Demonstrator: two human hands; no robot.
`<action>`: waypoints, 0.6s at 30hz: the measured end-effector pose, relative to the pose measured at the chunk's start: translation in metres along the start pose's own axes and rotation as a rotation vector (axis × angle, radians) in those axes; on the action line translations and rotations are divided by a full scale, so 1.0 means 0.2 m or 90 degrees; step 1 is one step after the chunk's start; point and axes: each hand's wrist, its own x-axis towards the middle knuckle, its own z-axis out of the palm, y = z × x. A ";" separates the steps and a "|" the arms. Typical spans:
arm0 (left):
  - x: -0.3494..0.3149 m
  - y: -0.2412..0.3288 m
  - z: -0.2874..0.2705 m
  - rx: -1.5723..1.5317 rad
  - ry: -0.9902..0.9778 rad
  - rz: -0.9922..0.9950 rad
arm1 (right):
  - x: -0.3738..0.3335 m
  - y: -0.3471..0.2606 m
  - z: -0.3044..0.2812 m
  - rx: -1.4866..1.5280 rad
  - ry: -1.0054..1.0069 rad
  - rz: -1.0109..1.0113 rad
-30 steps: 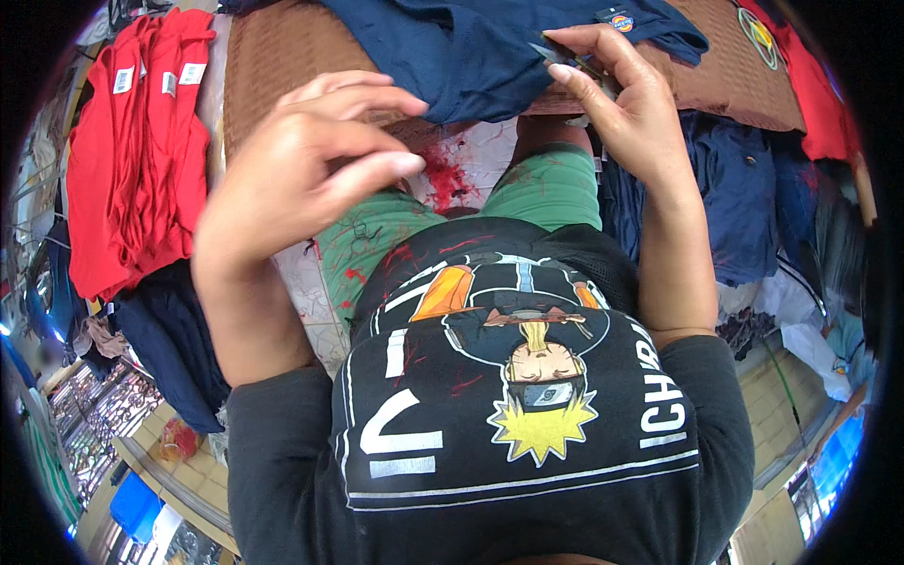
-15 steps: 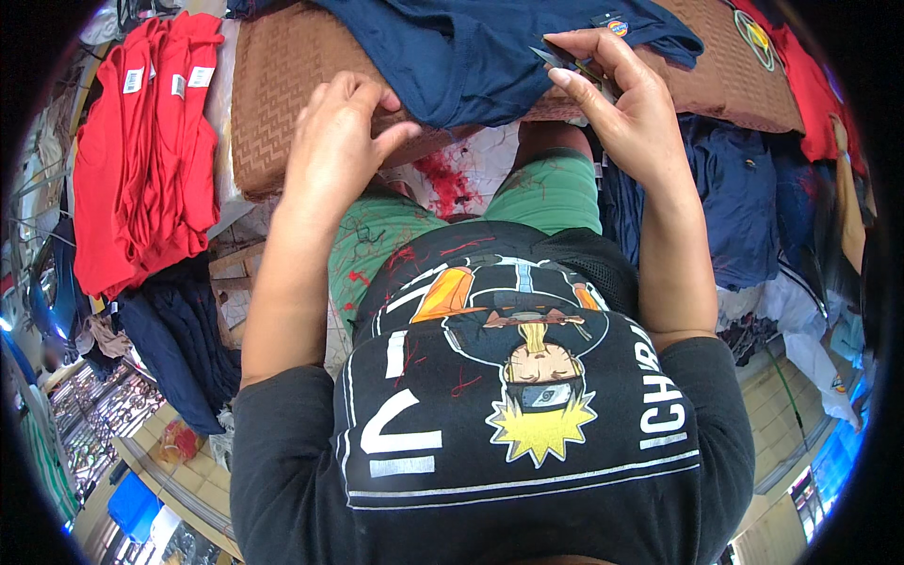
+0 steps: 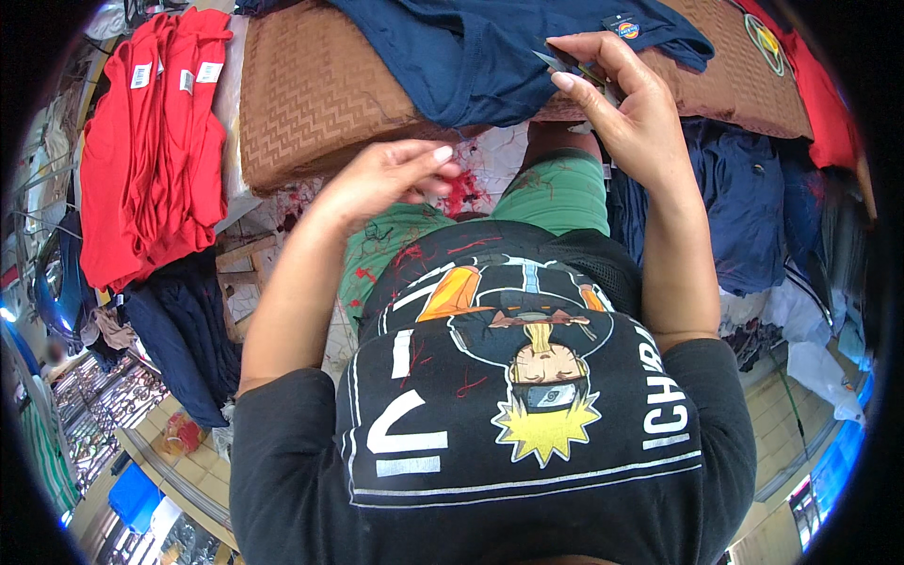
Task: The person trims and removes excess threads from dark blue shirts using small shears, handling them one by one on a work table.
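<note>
My right hand (image 3: 633, 102) holds small thread snips (image 3: 554, 61) between thumb and fingers, blades pointing left. They hover over a navy blue garment (image 3: 471, 71) draped across a brown padded surface (image 3: 320, 89). A dark tag with a round emblem (image 3: 623, 29) lies on the garment's right part. My left hand (image 3: 391, 179) is off the cloth, above my lap, just below the front edge of the padding. Its thumb and fingertips come together in a pinch, slightly blurred; anything between them is too small to make out.
Red garments (image 3: 160, 141) with white tags hang in a pile at the left. Navy garments (image 3: 720, 198) hang at the right, and more navy cloth (image 3: 179, 330) sits below the red pile. Red thread scraps (image 3: 463, 193) litter the floor, my green shorts and shirt.
My left hand has left the garment's lower edge and come down toward my lap, its fingers drawing together. The right hand keeps the snips in nearly the same place.
</note>
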 end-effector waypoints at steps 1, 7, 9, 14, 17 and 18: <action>0.03 -0.05 0.06 -0.171 0.014 -0.024 | 0.00 0.00 -0.01 -0.007 -0.006 0.014; 0.09 -0.22 -0.07 0.100 -0.221 0.087 | -0.01 -0.01 -0.01 -0.034 -0.018 0.040; 0.00 -0.15 -0.06 0.438 -0.001 0.127 | -0.02 0.01 -0.01 -0.009 -0.014 0.054; -0.03 0.03 0.00 0.541 0.447 0.426 | 0.00 0.04 0.05 0.004 0.007 -0.028; 0.05 -0.01 0.01 0.531 0.528 0.494 | -0.01 -0.03 0.05 -0.036 -0.051 0.013; 0.04 -0.01 0.00 0.507 0.505 0.489 | 0.00 -0.03 0.04 -0.050 -0.045 -0.012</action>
